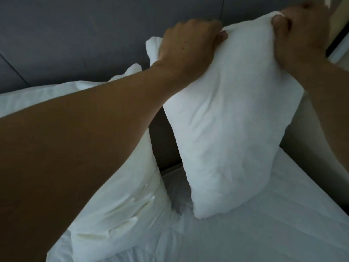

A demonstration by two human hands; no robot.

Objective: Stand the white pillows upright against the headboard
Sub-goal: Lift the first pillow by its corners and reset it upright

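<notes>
A white pillow (230, 118) stands on end on the bed, its bottom corner touching the sheet, its top lifted in front of the grey padded headboard (85, 40). My left hand (190, 42) grips the pillow's top edge at the left. My right hand (298, 33) pinches the top right corner. A second white pillow (122, 197) lies to the left, leaning toward the headboard and partly hidden behind my left forearm.
The white bed sheet (264, 231) covers the mattress in the foreground. A dark gap shows between the two pillows at the headboard's base. The bed's right edge and a pale wall (309, 127) lie at the right.
</notes>
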